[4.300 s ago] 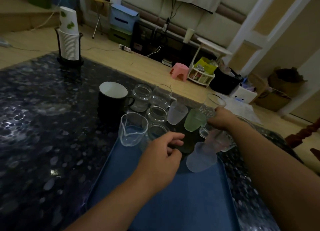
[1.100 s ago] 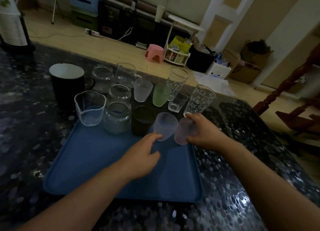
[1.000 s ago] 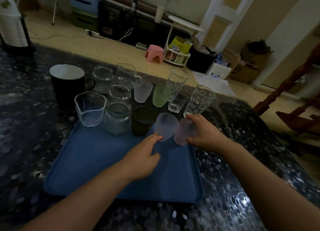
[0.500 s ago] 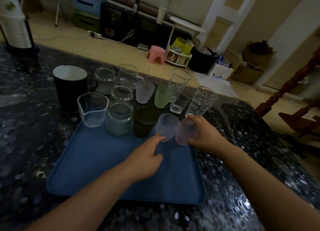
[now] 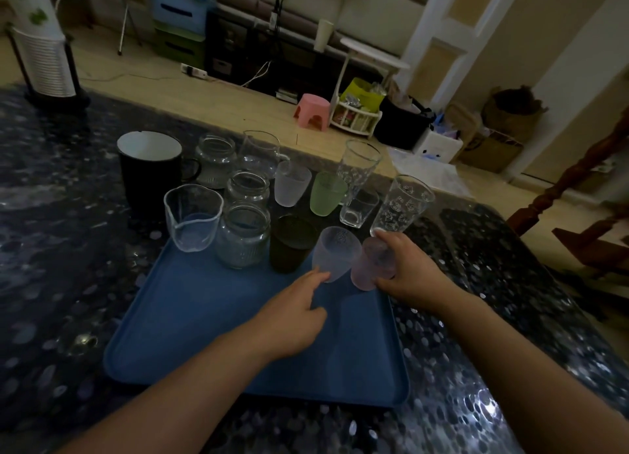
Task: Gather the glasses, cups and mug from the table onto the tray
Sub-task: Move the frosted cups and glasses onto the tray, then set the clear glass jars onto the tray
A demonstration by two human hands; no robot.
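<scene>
Both my hands at the far right corner of the tray (image 5: 190, 334), dim light.

My right hand (image 5: 410, 276) wraps the pink cup (image 5: 372, 266), hiding its near side; my left hand (image 5: 289, 320) has loosely curled fingertips touching the frosted cup (image 5: 335, 252) beside it. Whether the beaker (image 5: 192, 217), jar (image 5: 242, 235) and dark cup (image 5: 291, 242) sit fully on the tray is hard to tell. The mug (image 5: 149, 171) and other glasses stand on the speckled table (image 5: 51, 249). Wooden floor and clutter behind.

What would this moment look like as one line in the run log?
right hand: gripping pinkish cup | left hand: fingertips touching frosted cup | both cups at blue tray far edge | black mug: on table
</scene>
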